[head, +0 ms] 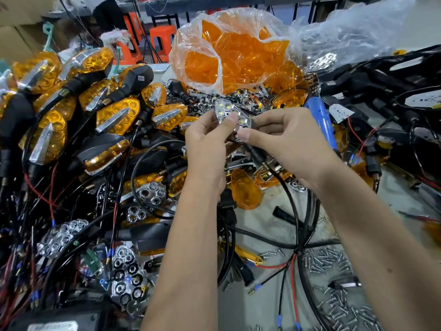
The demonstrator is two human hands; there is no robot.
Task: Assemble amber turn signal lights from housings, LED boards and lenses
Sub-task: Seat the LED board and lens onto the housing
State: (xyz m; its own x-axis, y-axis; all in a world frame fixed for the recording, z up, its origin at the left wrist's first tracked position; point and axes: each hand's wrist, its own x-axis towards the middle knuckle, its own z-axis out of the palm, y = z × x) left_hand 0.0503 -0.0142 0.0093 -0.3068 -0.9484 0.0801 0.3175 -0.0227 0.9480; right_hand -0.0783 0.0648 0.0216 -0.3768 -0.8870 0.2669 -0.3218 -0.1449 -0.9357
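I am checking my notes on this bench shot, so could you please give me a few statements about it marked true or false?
1. Both the left hand and the right hand hold the unit with lit LEDs. True.
2. The plastic bag behind the hands holds blue lenses. False: the lenses in it are amber.
3. Finished amber lights are piled to the person's left. True.
4. The blue-handled tool is in the right hand. False: it lies on the bench beyond that hand.
5. Loose screws lie on the bench at lower right. True.
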